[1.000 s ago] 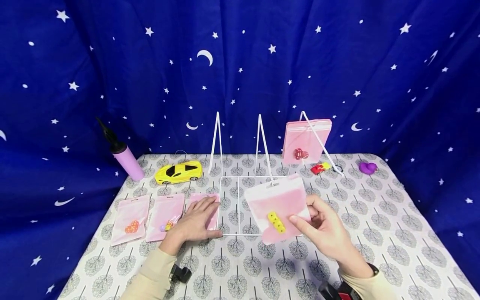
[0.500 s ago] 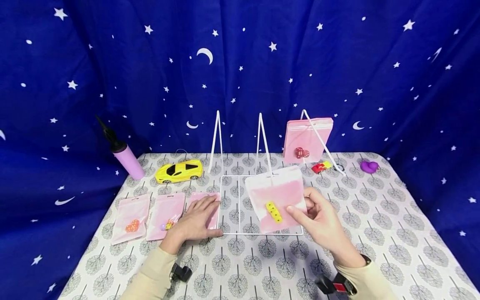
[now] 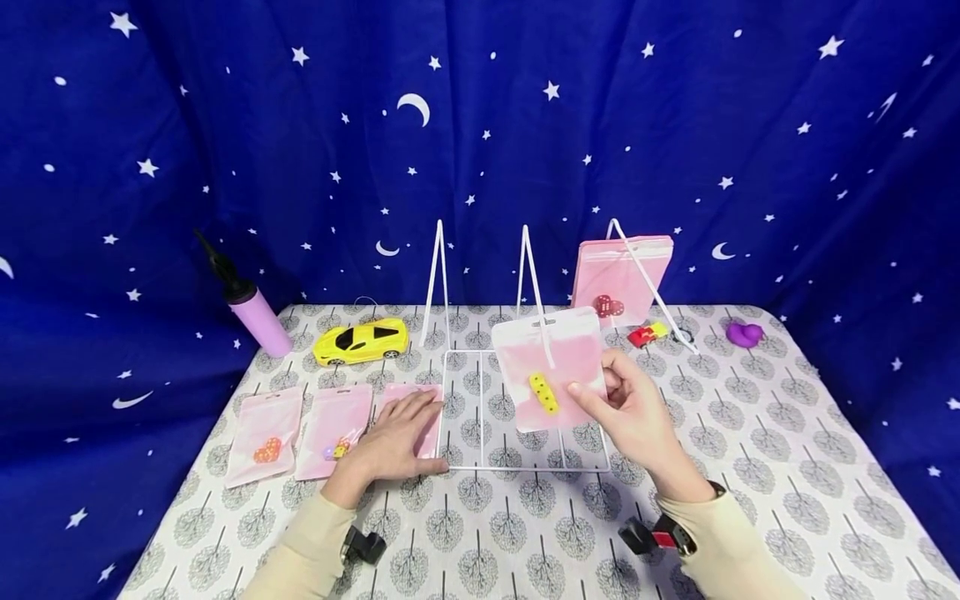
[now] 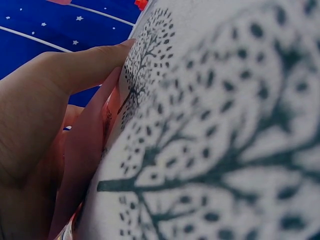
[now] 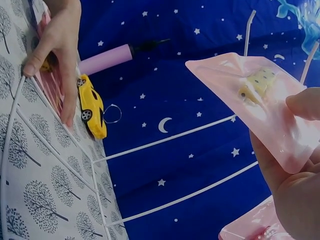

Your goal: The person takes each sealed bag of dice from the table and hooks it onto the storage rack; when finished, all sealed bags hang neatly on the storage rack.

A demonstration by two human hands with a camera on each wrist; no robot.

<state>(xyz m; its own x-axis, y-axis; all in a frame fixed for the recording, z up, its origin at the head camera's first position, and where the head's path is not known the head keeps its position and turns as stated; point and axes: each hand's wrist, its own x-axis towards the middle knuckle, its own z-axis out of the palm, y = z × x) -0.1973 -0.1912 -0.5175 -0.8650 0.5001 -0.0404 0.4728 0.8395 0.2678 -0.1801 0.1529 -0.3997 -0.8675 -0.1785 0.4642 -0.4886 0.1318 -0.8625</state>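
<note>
While the pink bag point(image 3: 576, 354) with yellow dice point(image 3: 543, 393) is just right of the frame's centre, my right hand point(image 3: 637, 410) pinches its right edge between thumb and fingers. The middle prong point(image 3: 534, 272) of the white rack point(image 3: 482, 412) crosses its top; whether it passes through, I can't tell. Left of centre, my left hand point(image 3: 392, 439), fingers straight, rests on another bag point(image 3: 430, 439).

right fingers point(image 3: 621, 365) pinch yellow-dice bag point(image 3: 519, 352) | left fingers point(image 3: 408, 407) on flat bag point(image 3: 429, 436)
</note>
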